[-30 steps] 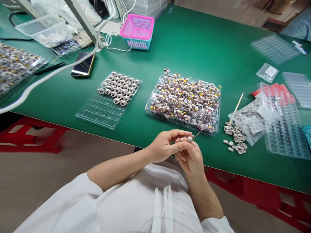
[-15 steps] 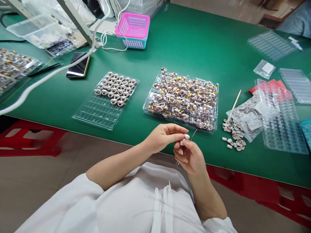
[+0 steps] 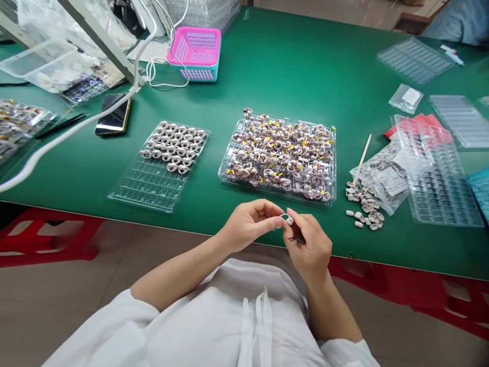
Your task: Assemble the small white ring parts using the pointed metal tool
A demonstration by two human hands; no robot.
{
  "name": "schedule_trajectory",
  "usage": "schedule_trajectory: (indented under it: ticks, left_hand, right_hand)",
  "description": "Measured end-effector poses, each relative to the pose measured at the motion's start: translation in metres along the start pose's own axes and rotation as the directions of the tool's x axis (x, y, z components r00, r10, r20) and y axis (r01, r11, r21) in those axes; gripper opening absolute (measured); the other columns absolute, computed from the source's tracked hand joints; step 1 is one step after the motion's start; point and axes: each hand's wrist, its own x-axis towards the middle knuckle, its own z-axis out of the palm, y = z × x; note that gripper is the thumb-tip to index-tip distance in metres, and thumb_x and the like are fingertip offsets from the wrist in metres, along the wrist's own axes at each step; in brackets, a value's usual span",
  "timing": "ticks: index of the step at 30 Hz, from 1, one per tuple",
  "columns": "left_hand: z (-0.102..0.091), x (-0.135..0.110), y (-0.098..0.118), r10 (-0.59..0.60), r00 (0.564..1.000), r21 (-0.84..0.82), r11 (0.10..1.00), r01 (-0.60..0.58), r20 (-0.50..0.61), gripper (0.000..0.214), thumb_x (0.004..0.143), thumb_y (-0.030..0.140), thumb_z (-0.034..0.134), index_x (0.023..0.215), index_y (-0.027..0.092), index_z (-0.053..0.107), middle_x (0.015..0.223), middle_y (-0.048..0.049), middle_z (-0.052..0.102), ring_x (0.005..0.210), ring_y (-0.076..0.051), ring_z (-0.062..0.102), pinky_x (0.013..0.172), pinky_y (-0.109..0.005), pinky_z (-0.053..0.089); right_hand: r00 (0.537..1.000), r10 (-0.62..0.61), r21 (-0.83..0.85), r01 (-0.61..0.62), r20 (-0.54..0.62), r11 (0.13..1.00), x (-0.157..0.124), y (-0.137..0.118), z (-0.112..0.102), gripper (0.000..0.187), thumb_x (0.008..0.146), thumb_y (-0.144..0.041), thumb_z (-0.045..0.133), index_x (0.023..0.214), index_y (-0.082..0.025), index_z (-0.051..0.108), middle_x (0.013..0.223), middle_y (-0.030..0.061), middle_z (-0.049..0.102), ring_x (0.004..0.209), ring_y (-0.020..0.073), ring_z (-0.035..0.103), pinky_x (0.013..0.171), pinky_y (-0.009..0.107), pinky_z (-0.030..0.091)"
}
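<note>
Just beyond the table's front edge, my left hand [image 3: 248, 224] pinches a small off-white ring-shaped part [image 3: 289, 221] between thumb and fingertips. My right hand [image 3: 308, 244] is closed on the same part from the other side. A thin dark metal tool, perhaps tweezers [image 3: 293, 238], shows only in part under the right fingers. Beyond the hands lies a clear tray [image 3: 220, 178] filled with ring-shaped parts carrying red wires and yellow tabs. To its left, another clear tray [image 3: 141, 193] holds neat rows of beige ring-shaped parts.
Loose beige shells [image 3: 367, 206] lie on the right beside a wooden stick [image 3: 362, 158] and a plastic bag [image 3: 382, 178]. More clear trays [image 3: 439, 178] stand further right. At the left are a phone [image 3: 113, 116], a white cable [image 3: 80, 122] and a pink basket [image 3: 214, 48].
My right hand has turned, its fingers now curled over the part and its back more visible. The thin tool no longer sticks up above the hand. The view has shifted slightly.
</note>
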Motion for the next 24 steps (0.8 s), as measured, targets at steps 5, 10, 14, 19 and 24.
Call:
schedule_trajectory:
  ticks: [5,10,14,19,24]
  left_hand:
    - [-0.005,0.005,-0.001,-0.217,0.968,-0.168,0.957,0.237,0.129,0.028,0.073,0.032,0.084,0.085,0.01,0.071,0.073,-0.0029,0.07,0.061,-0.011,0.063,0.063,-0.024,0.054]
    - [-0.004,0.005,-0.004,-0.337,0.905,-0.317,0.855,0.41,0.259,0.023,0.071,0.025,0.084,0.078,0.01,0.068,0.069,-0.004,0.07,0.062,-0.012,0.066,0.061,-0.023,0.052]
    - [0.002,0.004,-0.004,-0.333,0.881,-0.349,0.825,0.445,0.336,0.02,0.07,0.022,0.082,0.075,0.011,0.066,0.065,-0.0042,0.07,0.059,-0.014,0.066,0.057,-0.023,0.049]
    - [0.001,0.0,-0.004,-0.317,0.888,-0.324,0.846,0.423,0.333,0.019,0.073,0.024,0.081,0.078,0.011,0.068,0.066,-0.0048,0.07,0.062,-0.014,0.066,0.061,-0.024,0.05]
    - [-0.006,-0.011,0.003,-0.146,0.932,-0.206,0.953,0.223,0.333,0.049,0.077,0.026,0.081,0.123,0.018,0.067,0.108,-0.012,0.071,0.093,-0.02,0.068,0.084,-0.032,0.055]
  right_hand:
    - [0.987,-0.142,-0.015,0.143,0.072,0.99,0.001,0.005,-0.006,0.055,0.089,-0.01,0.064,0.141,-0.028,0.055,0.093,0.0068,0.073,0.079,0.0166,0.07,0.065,0.025,0.057]
    - [0.988,-0.114,0.168,0.096,0.104,0.981,-0.002,0.004,-0.007,0.057,0.09,-0.012,0.064,0.142,-0.031,0.053,0.093,0.0055,0.071,0.078,0.0162,0.068,0.063,0.026,0.057]
    - [0.993,-0.057,0.245,0.031,0.099,0.969,-0.007,0.005,-0.001,0.046,0.09,-0.02,0.064,0.135,-0.03,0.06,0.086,0.0048,0.066,0.074,0.017,0.065,0.058,0.028,0.056]
    - [0.99,-0.08,0.256,0.047,0.117,0.966,-0.009,0.009,0.001,0.04,0.092,-0.022,0.06,0.132,-0.027,0.061,0.084,0.0058,0.065,0.071,0.0173,0.062,0.056,0.028,0.054]
    - [0.978,-0.177,0.202,0.152,0.113,0.967,-0.006,0.011,-0.007,0.039,0.091,-0.016,0.06,0.129,-0.024,0.06,0.088,0.0075,0.071,0.07,0.0174,0.065,0.059,0.029,0.053]
